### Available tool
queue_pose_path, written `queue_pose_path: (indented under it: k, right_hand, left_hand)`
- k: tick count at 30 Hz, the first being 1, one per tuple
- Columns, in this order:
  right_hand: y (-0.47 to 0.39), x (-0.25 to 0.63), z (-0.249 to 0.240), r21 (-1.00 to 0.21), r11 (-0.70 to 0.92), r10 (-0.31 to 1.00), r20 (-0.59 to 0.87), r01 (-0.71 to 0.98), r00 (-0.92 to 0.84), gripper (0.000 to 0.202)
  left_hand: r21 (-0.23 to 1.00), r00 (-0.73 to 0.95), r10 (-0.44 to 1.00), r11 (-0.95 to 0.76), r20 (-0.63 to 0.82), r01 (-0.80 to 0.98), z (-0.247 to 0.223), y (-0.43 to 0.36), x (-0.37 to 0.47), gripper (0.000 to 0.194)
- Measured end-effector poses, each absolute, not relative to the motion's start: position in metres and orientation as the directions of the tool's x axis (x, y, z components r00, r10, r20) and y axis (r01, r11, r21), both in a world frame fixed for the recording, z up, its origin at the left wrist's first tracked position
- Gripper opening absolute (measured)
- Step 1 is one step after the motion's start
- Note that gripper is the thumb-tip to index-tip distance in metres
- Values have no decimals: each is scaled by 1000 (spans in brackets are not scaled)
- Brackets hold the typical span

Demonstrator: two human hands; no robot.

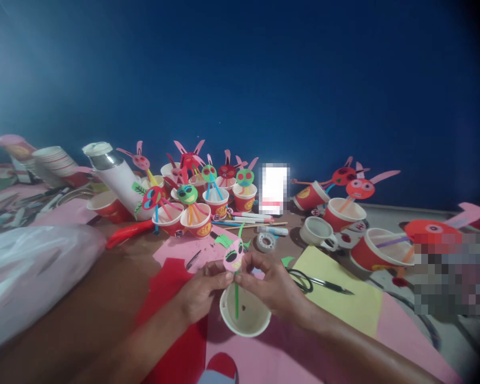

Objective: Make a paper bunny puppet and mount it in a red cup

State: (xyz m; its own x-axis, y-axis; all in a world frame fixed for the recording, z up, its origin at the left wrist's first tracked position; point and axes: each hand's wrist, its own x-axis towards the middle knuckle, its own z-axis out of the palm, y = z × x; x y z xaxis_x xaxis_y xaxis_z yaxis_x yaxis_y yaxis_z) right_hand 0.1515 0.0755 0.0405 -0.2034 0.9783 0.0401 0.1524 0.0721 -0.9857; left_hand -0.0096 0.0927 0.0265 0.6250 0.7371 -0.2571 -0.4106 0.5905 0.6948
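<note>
A small pink paper face (229, 260) with dark eyes and green ears is pinched at its lower edge by both hands. My left hand (205, 287) has thumb and fingers closed on its left side. On the other side, my right hand (272, 280) grips it near the top of a green straw (237, 300). That straw hangs from the face down into a paper cup (250, 332), whose pale inside shows a small dark hole. Pink paper (264, 357) lies under the cup, with red paper (176, 325) to the left.
Finished-looking paper-face cups (202, 229) stand along the back. A white flask (118, 184) leans at left near a plastic bag (32, 277). Tape (266, 242), a mug (317, 232), scissors (302, 280) and a pen (334, 286) on yellow paper (344, 312) lie around the hands.
</note>
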Motion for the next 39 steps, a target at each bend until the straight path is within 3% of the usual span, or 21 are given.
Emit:
queue_pose_path:
  k: [7,13,29,39]
  right_hand:
    - [78,154,43,-982,27,987,-4,185,-163,15]
    - [83,157,38,-993,-1,984,-22,118,-175,20]
    - [79,153,41,-991,31,982,6,131,-188,10]
    - [82,157,37,-996,-49,978,-63,71,-200,14]
  left_hand:
    - [711,595,756,575,-272,-405,21,98,-12,15]
    - [737,583,766,555,-272,-385,26,103,-13,16]
    - [782,598,751,539,-279,-313,28,104,-15,18]
    - [828,610,751,494,-252,-265,21,108,-21,16]
